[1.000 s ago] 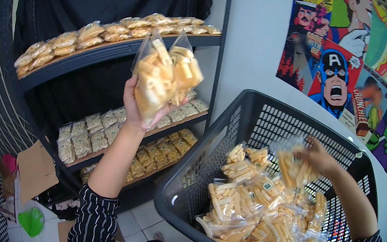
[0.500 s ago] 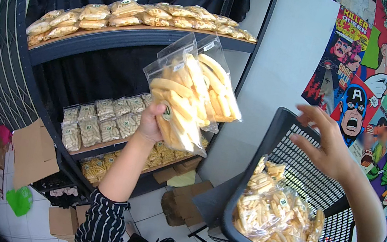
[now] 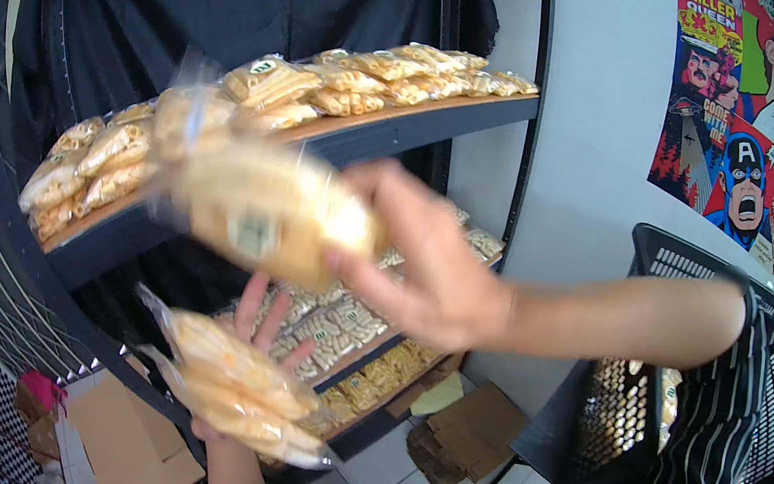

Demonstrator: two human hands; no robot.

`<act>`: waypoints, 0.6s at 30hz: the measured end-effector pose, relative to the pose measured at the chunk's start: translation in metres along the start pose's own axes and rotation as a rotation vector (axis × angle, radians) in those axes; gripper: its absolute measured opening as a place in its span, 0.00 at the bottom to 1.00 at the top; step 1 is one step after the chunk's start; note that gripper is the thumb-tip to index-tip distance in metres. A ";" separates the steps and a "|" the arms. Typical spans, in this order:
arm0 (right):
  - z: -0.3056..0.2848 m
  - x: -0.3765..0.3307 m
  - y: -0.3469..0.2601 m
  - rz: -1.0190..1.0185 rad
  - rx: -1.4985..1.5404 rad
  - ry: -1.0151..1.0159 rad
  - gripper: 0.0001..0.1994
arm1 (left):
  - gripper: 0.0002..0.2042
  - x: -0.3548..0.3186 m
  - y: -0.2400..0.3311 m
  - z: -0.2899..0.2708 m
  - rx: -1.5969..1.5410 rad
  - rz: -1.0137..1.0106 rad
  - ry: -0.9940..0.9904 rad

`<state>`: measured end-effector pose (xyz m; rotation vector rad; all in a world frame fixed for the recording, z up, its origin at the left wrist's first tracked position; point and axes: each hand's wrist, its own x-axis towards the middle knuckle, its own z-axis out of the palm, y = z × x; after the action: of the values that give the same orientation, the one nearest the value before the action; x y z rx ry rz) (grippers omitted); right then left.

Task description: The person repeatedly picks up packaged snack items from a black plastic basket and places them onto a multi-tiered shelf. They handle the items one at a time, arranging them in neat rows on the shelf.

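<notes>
My right hand (image 3: 428,269) grips a clear plastic bag of pale yellow snack sticks (image 3: 260,212) by one end, in front of the upper shelf. This bag is smeared by motion, and whether a second bag is behind it I cannot tell. Lower down, my left hand (image 3: 271,320) supports two similar snack bags (image 3: 233,385), one on top of the other. Its fingers show spread beyond the bags' far side, and the palm is hidden. The upper shelf (image 3: 406,123) carries a row of stacked snack bags (image 3: 363,71) along its length.
Lower shelves hold rows of smaller bags (image 3: 337,335). At the right, a black plastic basket (image 3: 617,420) is partly covered by my right arm. Cardboard (image 3: 467,437) lies on the tiled floor, with more cardboard (image 3: 125,424) at the lower left. Posters (image 3: 731,114) cover the right wall.
My right hand has moved from above the basket to the shelf and now holds a bag. My left hand has lowered its bags, tipping them flatter. The view has swung left.
</notes>
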<state>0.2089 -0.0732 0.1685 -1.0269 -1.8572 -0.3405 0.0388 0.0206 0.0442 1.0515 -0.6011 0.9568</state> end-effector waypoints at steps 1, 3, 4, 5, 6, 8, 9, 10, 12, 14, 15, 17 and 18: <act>-0.001 0.022 0.011 -0.080 -0.114 0.149 0.15 | 0.40 -0.001 0.008 -0.011 0.002 -0.054 -0.070; -0.019 0.057 0.033 0.056 0.020 0.398 0.18 | 0.38 -0.015 -0.001 -0.018 -0.116 -0.187 0.024; -0.031 0.077 0.056 0.021 0.000 0.512 0.18 | 0.37 -0.029 0.002 -0.027 -0.058 -0.286 0.084; -0.051 0.091 0.074 -0.009 -0.056 0.622 0.19 | 0.35 -0.063 -0.001 -0.058 0.166 -0.305 0.205; -0.062 0.100 0.086 0.066 0.031 0.706 0.17 | 0.34 -0.069 -0.007 -0.056 0.147 -0.428 0.343; -0.098 0.104 0.119 0.143 -0.004 0.794 0.18 | 0.30 -0.080 -0.020 -0.059 0.130 -0.555 0.587; -0.114 0.099 0.146 0.148 -0.128 0.789 0.21 | 0.28 -0.078 -0.026 -0.058 0.137 -0.606 0.639; -0.128 0.093 0.166 0.249 -0.179 0.798 0.21 | 0.27 -0.075 -0.033 -0.056 0.136 -0.657 0.689; -0.147 0.079 0.202 0.453 -0.289 0.804 0.22 | 0.24 -0.068 -0.043 -0.051 0.133 -0.717 0.762; -0.149 0.065 0.231 0.645 -0.276 0.781 0.22 | 0.24 -0.064 -0.048 -0.049 0.122 -0.797 0.809; -0.154 0.058 0.247 0.723 -0.218 0.770 0.22 | 0.24 -0.062 -0.051 -0.049 0.117 -0.841 0.828; -0.161 0.049 0.281 0.767 -0.225 0.762 0.21 | 0.24 -0.058 -0.059 -0.052 0.143 -0.850 0.810; -0.165 0.046 0.296 0.787 -0.230 0.759 0.21 | 0.24 -0.056 -0.066 -0.056 0.131 -0.857 0.830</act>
<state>0.5288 0.0288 0.2351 -1.4387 -0.6746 -0.3913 0.0683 0.0398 -0.0523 0.7965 0.5785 0.5707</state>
